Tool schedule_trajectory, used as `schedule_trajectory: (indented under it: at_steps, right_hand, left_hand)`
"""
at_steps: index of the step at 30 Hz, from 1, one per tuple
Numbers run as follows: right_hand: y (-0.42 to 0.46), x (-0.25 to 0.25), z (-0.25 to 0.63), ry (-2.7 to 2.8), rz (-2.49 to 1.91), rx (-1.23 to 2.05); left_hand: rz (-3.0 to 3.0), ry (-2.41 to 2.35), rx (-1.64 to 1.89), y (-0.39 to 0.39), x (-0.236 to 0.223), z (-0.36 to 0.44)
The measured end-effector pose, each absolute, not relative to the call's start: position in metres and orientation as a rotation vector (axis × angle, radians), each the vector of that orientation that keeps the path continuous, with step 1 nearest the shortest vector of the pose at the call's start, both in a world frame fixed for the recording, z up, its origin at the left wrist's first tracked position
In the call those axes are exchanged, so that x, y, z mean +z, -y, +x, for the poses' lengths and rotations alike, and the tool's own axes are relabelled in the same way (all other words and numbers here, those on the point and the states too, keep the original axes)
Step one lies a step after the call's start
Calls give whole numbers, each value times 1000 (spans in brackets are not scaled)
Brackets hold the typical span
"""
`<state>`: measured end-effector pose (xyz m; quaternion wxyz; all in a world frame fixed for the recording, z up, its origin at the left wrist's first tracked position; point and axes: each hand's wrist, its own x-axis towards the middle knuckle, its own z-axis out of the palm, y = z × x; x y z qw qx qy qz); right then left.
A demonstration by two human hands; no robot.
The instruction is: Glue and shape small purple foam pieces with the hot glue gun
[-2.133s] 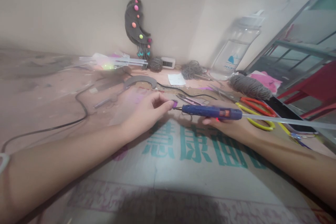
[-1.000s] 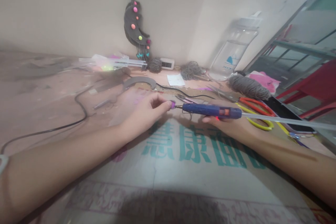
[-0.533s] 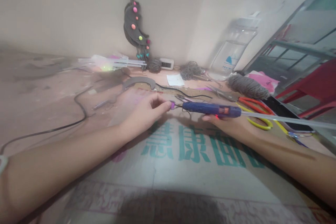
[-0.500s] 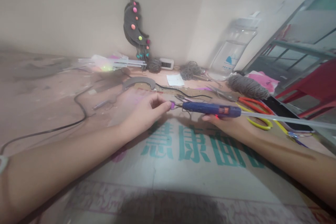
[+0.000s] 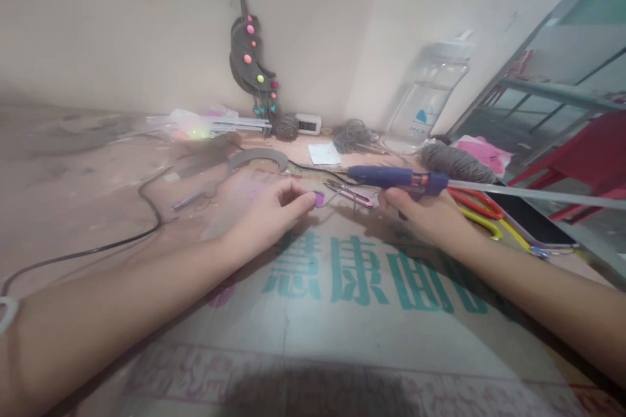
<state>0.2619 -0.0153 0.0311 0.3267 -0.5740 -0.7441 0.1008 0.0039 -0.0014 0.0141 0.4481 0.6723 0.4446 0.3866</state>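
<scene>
Between thumb and fingers, my left hand [image 5: 278,208] pinches a small purple piece [image 5: 319,199], possibly felt, with a thin grey thread trailing from it. My right hand [image 5: 420,212] is wrapped round the handle of a blue hot glue gun [image 5: 384,176]. A long clear glue stick [image 5: 528,192] juts from the gun's back end. The gun's nozzle points left, beyond the purple piece and apart from it. Pink-handled thread snips [image 5: 356,195] lie on the table between my hands. Under my forearms spreads a printed plastic sheet [image 5: 313,319] with green characters.
A grey crescent ring [image 5: 259,156] and a black cord [image 5: 83,249] lie left. Along the wall are a beaded moon ornament [image 5: 244,58], grey yarn [image 5: 352,137] and a water bottle [image 5: 425,98]. Scissors [image 5: 479,203] and a phone [image 5: 533,215] lie right.
The glue gun's nozzle has left the purple piece; the gun is now higher and farther back in my right hand. My left hand still pinches the piece in nearly the same spot.
</scene>
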Motion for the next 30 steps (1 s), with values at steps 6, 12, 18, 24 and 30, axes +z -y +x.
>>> schedule_trajectory:
  at_steps: [6,12,18,24,30]
  right_hand:
    - [22,67,256,1743,-1309,583]
    - [-19,96,252,1715,-1425,476]
    - [-108,64,264,1828,-1643,530]
    - [-137,31,254,1876,-1728,442]
    - [-133,37,261,1955,-1757,387]
  left_hand:
    - [1635,-1049,1005,-2,7,4]
    - [1554,-1071,952,0,11,5]
    - [1482,-1036,934,1,10,6]
    - [1495,-1011,946,-3,4,5]
    - [1513,-1041,950,-2,5,4]
